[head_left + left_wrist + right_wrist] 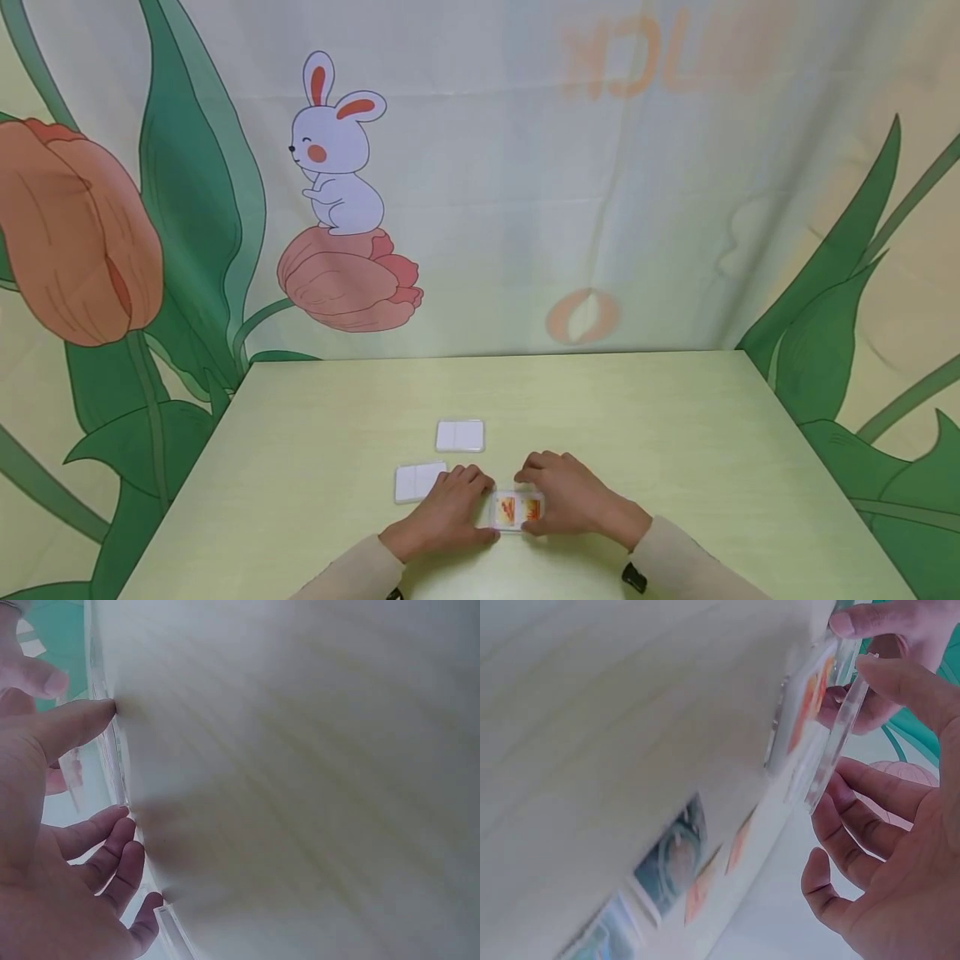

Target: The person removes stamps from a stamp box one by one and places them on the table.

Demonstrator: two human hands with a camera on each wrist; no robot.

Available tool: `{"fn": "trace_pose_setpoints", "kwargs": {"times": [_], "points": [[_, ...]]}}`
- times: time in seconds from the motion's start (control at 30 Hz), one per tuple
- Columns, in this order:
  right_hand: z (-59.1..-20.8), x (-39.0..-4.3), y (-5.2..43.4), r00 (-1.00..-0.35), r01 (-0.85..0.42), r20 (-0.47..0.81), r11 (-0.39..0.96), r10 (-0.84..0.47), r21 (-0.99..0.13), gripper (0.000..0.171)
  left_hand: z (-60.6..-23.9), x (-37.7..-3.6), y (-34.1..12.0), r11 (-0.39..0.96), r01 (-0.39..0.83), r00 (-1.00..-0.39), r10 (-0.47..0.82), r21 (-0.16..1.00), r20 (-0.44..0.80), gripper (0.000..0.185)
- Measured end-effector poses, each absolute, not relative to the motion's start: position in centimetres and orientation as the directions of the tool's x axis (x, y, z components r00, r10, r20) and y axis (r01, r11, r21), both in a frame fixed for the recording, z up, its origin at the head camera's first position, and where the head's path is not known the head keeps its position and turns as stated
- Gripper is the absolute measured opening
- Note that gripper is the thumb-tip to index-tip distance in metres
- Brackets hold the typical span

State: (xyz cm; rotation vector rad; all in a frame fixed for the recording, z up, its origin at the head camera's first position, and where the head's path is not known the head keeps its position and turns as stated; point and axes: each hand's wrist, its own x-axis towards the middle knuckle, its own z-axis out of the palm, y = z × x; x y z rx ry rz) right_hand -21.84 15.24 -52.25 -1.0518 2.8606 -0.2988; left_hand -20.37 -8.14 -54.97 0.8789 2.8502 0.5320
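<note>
Near the front edge of the table (675, 417), both hands close on a small clear case (517, 509) with orange pictures showing through it. The left hand (446, 517) has its fingers curled against the case's left end, and the right hand (570, 500) curls round its right end; in the right wrist view a thin clear lid (838, 742) is pinched between thumb and fingertips (855, 622), tilted off the case's face. The case lies flat with its long axis running left to right across the table, picture side up. To handle it well, the left hand should, I judge, keep the base pressed down at its end while the right works the lid evenly along its edge, so the thin plastic neither bends nor skids. Just left of the case, partly under the left hand, lies a white card (417, 482); a second card (460, 436) lies beyond the case, nearer the curtain (525, 167).
</note>
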Motion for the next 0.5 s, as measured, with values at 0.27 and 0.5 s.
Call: {"fn": "trace_pose_setpoints", "kwargs": {"times": [0.27, 0.5], "points": [[-51.2, -22.1, 16.5, -0.79, -0.599, 0.009, 0.768, -0.613, -0.227, 0.061, -54.9, -20.3, -8.0, 0.772, 0.528, -0.828, 0.561, 0.355, 0.012, 0.057], [-50.4, -22.5, 18.0, -0.815, -0.568, 0.029, 0.788, -0.579, -0.239, 0.063, -54.8, -20.2, -7.9, 0.777, 0.523, -0.829, 0.559, 0.351, -0.002, 0.057]]}}
